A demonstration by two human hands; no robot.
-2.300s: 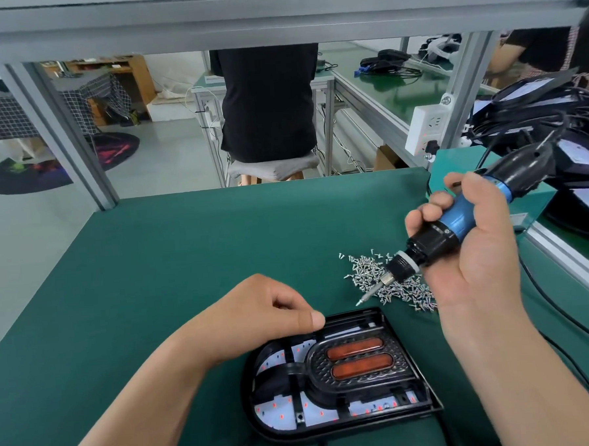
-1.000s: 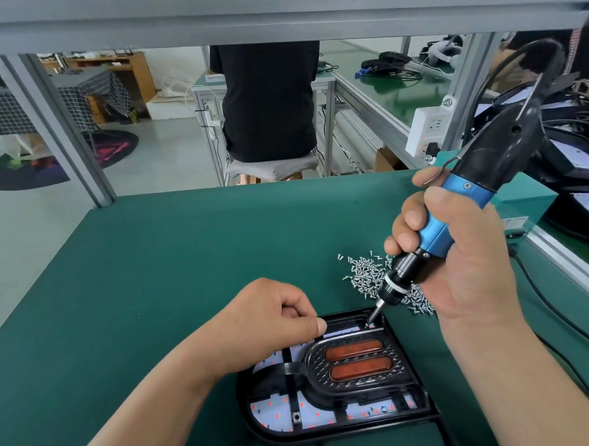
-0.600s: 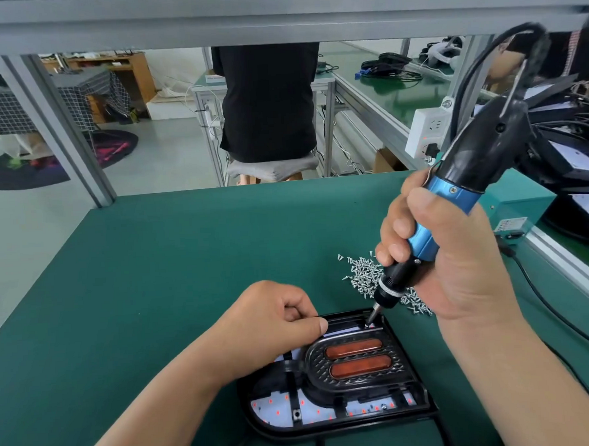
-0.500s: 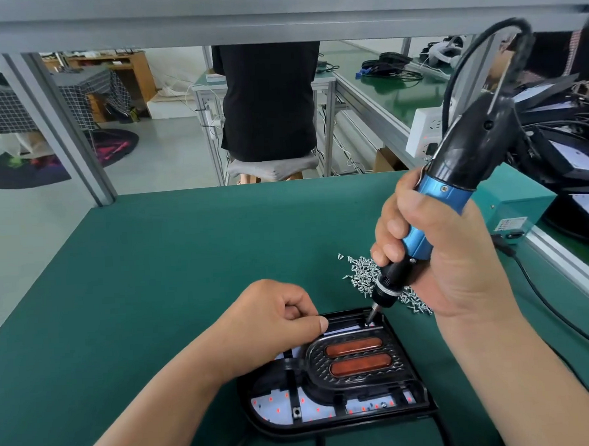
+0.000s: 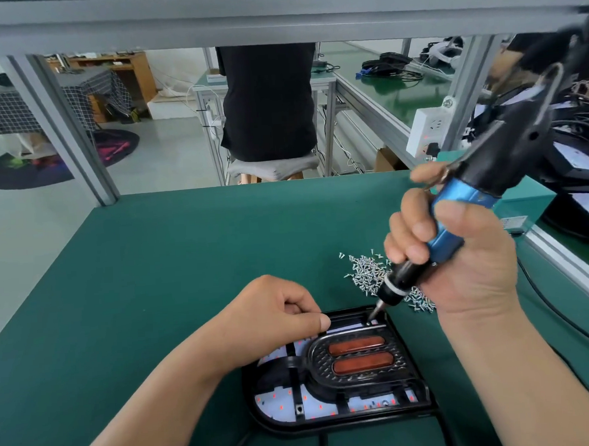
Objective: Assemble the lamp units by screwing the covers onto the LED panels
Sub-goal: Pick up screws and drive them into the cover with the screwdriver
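Lamp unit lies on the green bench (image 5: 186,262) near its front edge, black cover (image 5: 401,360) seated over the LED panel (image 5: 279,406); right hand (image 5: 466,265) grasps the electric screwdriver (image 5: 446,242) by its blue barrel, bit tip set into a hole at the cover's far edge; left hand (image 5: 274,316) is clenched, thumb against forefinger, resting on the cover's far-left rim. Recommended: bring the tool square to the hole, as it leans rightward; press down evenly, brace the cover against turning, and stop once the screw seats, since over-driving may crack the plastic. Not verifiable: the screw under the bit; anything inside the left fist; the corner beneath that hand; the unit's cable, cut off below; the screw pile (image 5: 367,273), partly behind the tool.
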